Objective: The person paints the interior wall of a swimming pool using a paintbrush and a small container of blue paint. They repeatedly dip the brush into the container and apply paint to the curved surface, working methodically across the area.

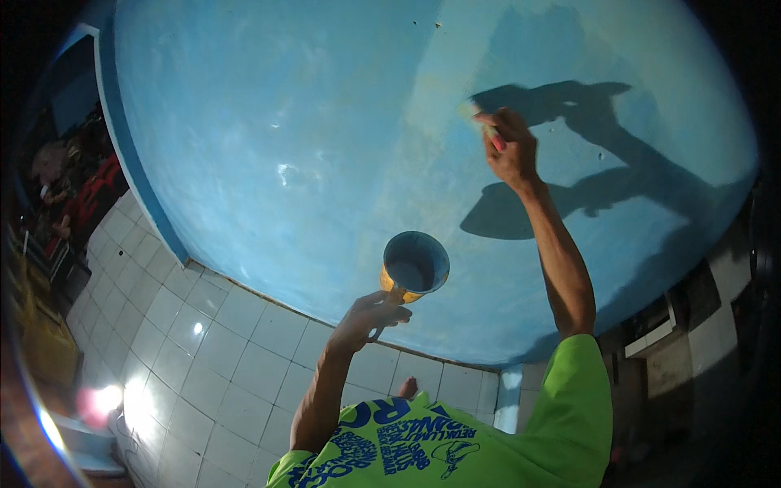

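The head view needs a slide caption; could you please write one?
Left hand holding a yellow cup, right hand holding a brush at a blue wall.

- On my feed I count one left grip (373,314) and one right grip (514,153), two in all.
- Two bare forearms (560,259).
- One pink-handled paintbrush (497,140).
- One yellow-sided paint cup (394,283).
- One blue-painted wall (325,122).
- One lime-green printed T-shirt (521,455).
- One bare foot (407,388).
- Pale floor tiles (220,362): more than I can count from here.
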`<state>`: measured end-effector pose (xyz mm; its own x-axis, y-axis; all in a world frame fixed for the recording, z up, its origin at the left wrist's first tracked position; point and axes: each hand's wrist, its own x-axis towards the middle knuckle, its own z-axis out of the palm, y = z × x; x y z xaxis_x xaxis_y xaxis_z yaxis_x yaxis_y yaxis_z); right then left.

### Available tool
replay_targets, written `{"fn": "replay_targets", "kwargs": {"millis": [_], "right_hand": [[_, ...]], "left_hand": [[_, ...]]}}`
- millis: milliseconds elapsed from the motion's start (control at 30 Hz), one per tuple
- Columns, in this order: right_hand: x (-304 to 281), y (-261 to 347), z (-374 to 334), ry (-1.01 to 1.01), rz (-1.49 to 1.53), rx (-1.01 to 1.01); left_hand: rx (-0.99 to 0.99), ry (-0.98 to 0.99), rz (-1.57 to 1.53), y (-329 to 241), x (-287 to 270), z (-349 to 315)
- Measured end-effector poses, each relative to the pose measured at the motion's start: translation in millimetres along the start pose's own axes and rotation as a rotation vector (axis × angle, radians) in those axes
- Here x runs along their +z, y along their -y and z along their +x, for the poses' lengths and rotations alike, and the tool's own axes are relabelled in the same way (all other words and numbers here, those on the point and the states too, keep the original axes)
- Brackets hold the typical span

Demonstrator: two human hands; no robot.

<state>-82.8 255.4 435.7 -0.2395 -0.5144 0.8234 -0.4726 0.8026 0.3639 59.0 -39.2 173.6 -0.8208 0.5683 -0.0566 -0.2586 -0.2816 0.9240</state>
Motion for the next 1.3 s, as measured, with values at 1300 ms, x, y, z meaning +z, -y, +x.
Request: {"fn": "replay_targets", "kwargs": {"millis": [1300], "right_hand": [[-40,-9,-114,0.371,-0.019,-0.170]], "left_hand": [[-0.134,0.142,-0.034,6,-2,35]]}}
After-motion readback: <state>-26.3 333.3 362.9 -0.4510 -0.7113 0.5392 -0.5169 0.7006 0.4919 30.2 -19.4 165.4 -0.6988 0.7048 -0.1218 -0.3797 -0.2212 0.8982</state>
